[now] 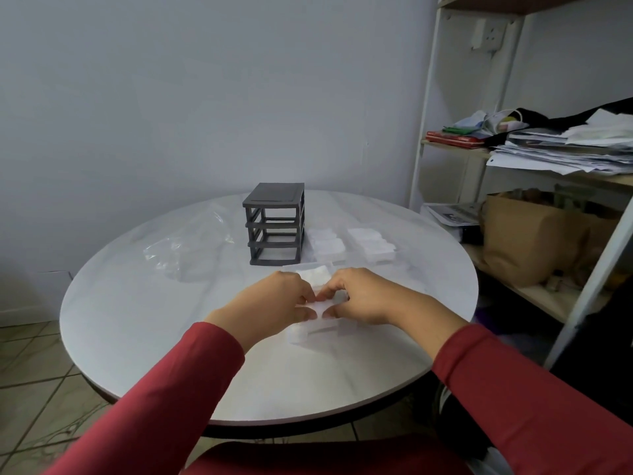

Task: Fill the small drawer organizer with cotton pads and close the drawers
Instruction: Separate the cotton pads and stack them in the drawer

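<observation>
The dark grey organizer frame (274,223) stands at the back middle of the round white table (144,323), with all its drawer slots empty. A clear plastic drawer (310,329) lies on the table in front of it. My left hand (274,305) and my right hand (363,296) meet over this drawer, fingertips pinching white cotton pads (317,274) that fill it. Two more clear drawers packed with white pads, one (327,246) and another (371,243), sit to the right of the frame.
A crumpled clear plastic bag (190,248) lies left of the frame. A white shelf unit (548,166) at the right carries paper stacks and a brown paper bag. Tiled floor shows at the lower left.
</observation>
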